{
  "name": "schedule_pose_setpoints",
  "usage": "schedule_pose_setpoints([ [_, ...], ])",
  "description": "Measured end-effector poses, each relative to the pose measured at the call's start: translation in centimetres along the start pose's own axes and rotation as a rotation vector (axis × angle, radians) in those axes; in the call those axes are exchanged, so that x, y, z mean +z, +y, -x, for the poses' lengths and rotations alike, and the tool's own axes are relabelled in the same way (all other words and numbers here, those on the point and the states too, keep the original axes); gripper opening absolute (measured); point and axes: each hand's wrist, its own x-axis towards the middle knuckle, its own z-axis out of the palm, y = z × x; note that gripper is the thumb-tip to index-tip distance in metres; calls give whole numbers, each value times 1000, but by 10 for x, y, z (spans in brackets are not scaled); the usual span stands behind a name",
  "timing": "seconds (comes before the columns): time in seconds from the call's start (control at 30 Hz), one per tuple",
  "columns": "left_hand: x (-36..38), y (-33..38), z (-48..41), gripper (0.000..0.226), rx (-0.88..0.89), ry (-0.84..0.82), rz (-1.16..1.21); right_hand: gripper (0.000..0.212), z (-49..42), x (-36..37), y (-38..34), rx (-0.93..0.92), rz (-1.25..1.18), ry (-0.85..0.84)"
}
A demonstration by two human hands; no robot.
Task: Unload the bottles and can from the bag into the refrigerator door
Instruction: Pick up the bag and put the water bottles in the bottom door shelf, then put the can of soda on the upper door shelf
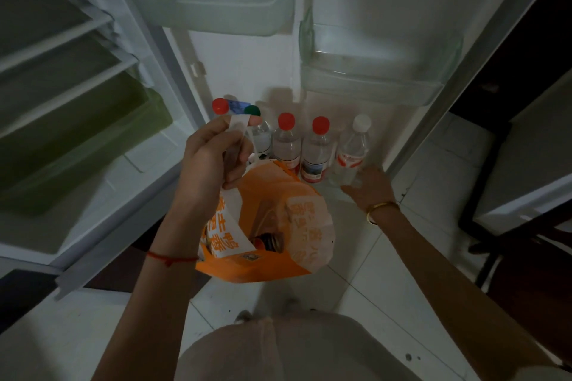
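Bottles line the bottom door shelf (340, 192), five upright, caps up. Right hand (370, 185) sits low at the white-capped bottle (353, 151), fingers spread around its base, though whether they grip it, I can't tell. Left hand (213, 153) pinches the orange bag (272, 226) by its white handle (238, 127), holding it up. Down inside, a dark item (267, 241) waits below and left of the right hand, the nearer free one to dip in.
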Motion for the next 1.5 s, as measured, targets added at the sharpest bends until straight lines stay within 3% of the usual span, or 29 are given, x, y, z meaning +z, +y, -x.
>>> schedule_pose_setpoints([
  [0.07,-1,2,1,19,6,-17,2,44,21,-10,-12,-73,76,26],
  [0.13,-3,4,2,19,10,-22,2,32,40,-15,-34,-136,89,-27],
  [0.33,-8,12,10,26,32,-52,47,41,65,27,-84,-518,46,-372],
  [0.43,-11,15,14,24,33,-60,60,42,59,81,-96,-582,278,-562],
  [0.53,-14,18,19,25,40,-72,65,36,42,126,-96,-604,487,-640],
  [0.7,-19,22,25,28,29,-85,73,51,37,146,-99,-527,553,-729],
  [0.83,-20,23,25,25,9,-69,98,59,41,130,-102,-536,525,-682],
  [0.97,-24,26,19,25,-12,-8,128,63,50,82,-118,-592,337,-599],
  [1.1,-27,34,12,38,-10,0,188,70,53,14,-130,-732,224,-319],
  [1.17,-26,41,8,33,-12,-7,208,70,57,-20,-132,-722,64,-341],
  [1.3,-24,56,-3,30,-8,-49,229,64,75,-93,-135,-676,-125,-212],
  [1.5,-16,75,-11,28,13,-43,230,58,103,-180,-146,-721,-360,171],
])
